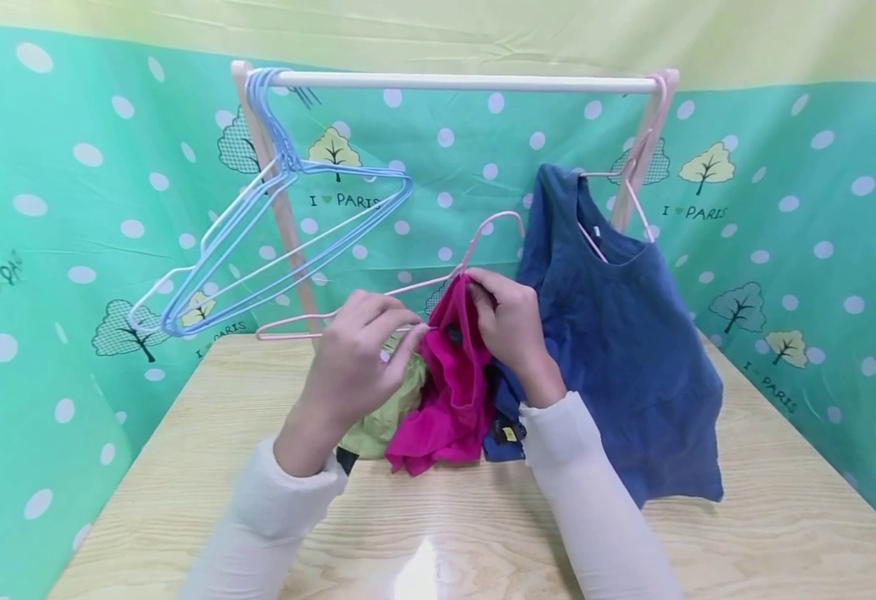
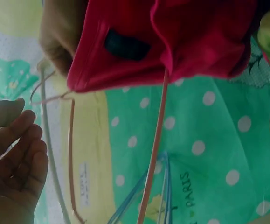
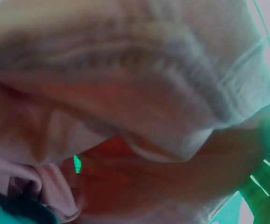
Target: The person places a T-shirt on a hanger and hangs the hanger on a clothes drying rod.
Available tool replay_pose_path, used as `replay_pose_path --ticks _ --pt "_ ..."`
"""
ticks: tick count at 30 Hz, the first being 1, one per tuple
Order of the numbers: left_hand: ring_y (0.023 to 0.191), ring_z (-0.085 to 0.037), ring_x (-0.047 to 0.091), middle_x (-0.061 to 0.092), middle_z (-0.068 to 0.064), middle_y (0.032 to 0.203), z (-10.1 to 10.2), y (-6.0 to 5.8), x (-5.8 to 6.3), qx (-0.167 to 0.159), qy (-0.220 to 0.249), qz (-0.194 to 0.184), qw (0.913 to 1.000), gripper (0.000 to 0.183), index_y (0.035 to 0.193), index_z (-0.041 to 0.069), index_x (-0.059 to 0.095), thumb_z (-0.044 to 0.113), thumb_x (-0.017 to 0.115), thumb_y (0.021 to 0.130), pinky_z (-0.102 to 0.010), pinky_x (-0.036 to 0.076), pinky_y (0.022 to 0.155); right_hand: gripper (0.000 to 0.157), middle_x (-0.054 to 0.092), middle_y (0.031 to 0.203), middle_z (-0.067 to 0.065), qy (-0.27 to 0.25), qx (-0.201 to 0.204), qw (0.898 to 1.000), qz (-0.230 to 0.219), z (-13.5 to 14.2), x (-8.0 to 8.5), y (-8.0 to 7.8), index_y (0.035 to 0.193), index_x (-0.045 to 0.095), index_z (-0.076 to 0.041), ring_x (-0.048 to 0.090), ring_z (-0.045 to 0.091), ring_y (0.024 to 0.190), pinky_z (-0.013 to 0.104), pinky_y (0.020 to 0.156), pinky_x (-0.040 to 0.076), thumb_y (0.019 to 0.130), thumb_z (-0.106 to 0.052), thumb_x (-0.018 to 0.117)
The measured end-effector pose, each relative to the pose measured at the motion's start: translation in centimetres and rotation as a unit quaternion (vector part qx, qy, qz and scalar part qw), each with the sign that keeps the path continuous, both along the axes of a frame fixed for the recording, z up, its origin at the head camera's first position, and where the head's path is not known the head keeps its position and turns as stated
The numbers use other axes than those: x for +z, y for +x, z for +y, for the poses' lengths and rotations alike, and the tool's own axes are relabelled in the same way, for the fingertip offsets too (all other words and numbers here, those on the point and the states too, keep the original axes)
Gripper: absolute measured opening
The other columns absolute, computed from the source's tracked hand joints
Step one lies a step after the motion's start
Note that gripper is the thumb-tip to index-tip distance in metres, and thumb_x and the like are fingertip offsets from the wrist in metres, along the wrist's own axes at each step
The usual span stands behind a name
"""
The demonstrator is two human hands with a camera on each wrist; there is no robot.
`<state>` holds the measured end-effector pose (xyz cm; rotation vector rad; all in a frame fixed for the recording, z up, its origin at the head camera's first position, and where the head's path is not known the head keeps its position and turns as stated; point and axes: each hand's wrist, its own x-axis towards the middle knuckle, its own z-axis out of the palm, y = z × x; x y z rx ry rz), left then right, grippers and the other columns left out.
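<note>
In the head view my right hand (image 1: 511,321) pinches the upper edge of a magenta garment (image 1: 445,417), close to the neck of a pink wire hanger (image 1: 407,287). One side of this hanger goes into the cloth; its other end sticks out to the left. My left hand (image 1: 362,350) is just left of the garment, fingers loosely bent. The left wrist view shows this left hand (image 2: 20,163) with nothing between thumb and fingers, and a dark label (image 2: 125,44) inside the garment. Blurred, discoloured cloth (image 3: 125,102) covers most of the right wrist view.
Several blue and white hangers (image 1: 287,242) hang at the left of a white rail (image 1: 453,82). At the right, a blue sleeveless top (image 1: 633,350) hangs on a pink hanger. A green garment (image 1: 385,417) and dark blue cloth (image 1: 505,442) lie on the wooden table (image 1: 205,492).
</note>
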<state>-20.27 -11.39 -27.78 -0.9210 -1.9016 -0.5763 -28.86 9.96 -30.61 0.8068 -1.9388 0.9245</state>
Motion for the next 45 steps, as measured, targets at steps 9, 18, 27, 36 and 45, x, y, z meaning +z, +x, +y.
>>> replay_pose_path --ticks 9,18,27,36,45 --pt "0.090 -0.026 0.063 0.071 -0.010 0.096 2.7 -0.9 -2.6 -0.007 -0.066 -0.057 0.9961 0.011 0.095 0.001 0.076 0.011 0.077 0.091 -0.035 0.054 0.081 0.018 0.075 0.107 0.019 -0.007 -0.001 1.000 -0.013 0.3 0.1 0.3 0.113 0.074 0.004 0.074 0.029 0.093 0.043 0.084 0.061 0.098 -0.001 0.066" --pt "0.104 -0.025 0.064 0.071 -0.008 0.110 4.5 -1.0 -4.7 -0.012 -0.179 -0.157 0.9712 0.022 0.108 0.004 0.075 0.023 0.073 0.097 -0.037 0.053 0.095 0.019 0.075 0.108 0.018 -0.013 0.002 1.000 -0.018 0.5 -0.2 0.2 0.115 0.074 0.003 0.075 0.031 0.097 0.043 0.088 0.060 0.098 -0.001 0.067" --pt "0.090 -0.018 0.068 0.071 -0.003 0.099 5.9 -1.0 -6.0 -0.053 -0.207 -0.247 0.9451 0.022 0.110 0.005 0.072 0.025 0.068 0.100 -0.031 0.057 0.082 0.021 0.075 0.108 0.019 -0.004 0.006 1.000 -0.016 0.6 -0.2 0.6 0.116 0.073 0.003 0.075 0.032 0.094 0.044 0.087 0.060 0.097 0.000 0.068" --pt "0.050 -0.010 0.052 0.045 0.007 0.057 5.8 -1.6 -6.3 0.019 -0.200 -0.285 0.9371 0.028 0.081 0.016 0.060 0.035 0.071 0.098 -0.025 0.042 0.049 0.021 0.075 0.108 0.017 -0.010 0.004 0.999 -0.039 0.6 0.1 0.9 0.117 0.073 0.002 0.075 0.030 0.094 0.042 0.086 0.060 0.097 -0.001 0.068" --pt "0.054 -0.012 0.049 0.043 0.005 0.057 4.6 -1.9 -5.5 0.013 -0.146 -0.305 0.9410 0.031 0.071 0.016 0.051 0.017 0.067 0.097 -0.027 0.041 0.051 0.018 0.075 0.108 0.018 -0.007 -0.004 1.000 -0.026 0.6 0.2 0.8 0.114 0.073 0.003 0.074 0.029 0.093 0.042 0.081 0.061 0.099 -0.001 0.065"
